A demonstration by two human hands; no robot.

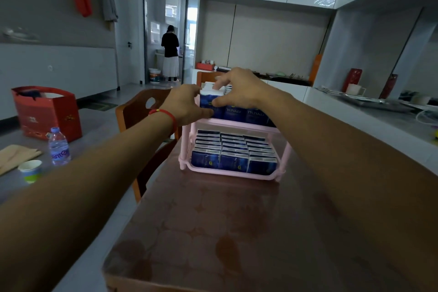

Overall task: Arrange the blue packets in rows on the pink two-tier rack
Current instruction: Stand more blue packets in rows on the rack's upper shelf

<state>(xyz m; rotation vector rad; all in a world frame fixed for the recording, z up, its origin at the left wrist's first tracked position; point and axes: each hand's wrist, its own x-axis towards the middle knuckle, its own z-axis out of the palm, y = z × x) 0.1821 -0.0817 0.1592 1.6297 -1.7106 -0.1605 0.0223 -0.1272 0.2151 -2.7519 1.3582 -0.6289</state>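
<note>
Presently the blue packets [233, 157] stand upright in rows on both tiers of the pink two-tier rack [187, 149]. On the lower tier I count three columns, packed front to back, the front row showing its blue faces and the rows behind showing only their tops. On the upper tier a front row of packets [244, 114] faces me with pale lettering on the wrappers; further packets stand behind it, though my hands cover much of them.

My left hand [187, 105] is at the left front corner of the upper tier, fingers curled against the end packet [205, 99] there. My right hand [239, 89] reaches over the same corner from the right: its thumb presses on the blue face of that packet and its fingers curl over the white tops behind. Both hands have hold of this one corner group; I cannot tell exactly how many packets are held. A red cord bracelet [166, 114] sits on my left wrist.

The rack stands at the far end of a brown patterned table [213, 232], close to the left edge. A wooden chair [142, 111] is just beside the table on the left, another chair back [203, 76] shows behind the rack.

Further left, on a grey surface, are a water bottle [58, 147], a paper cup [30, 170] near it, and a red gift box [47, 111] behind. To the right runs a white counter [355, 111] with assorted items. A person in a black top [170, 52] stands in the far doorway, back turned.
</note>
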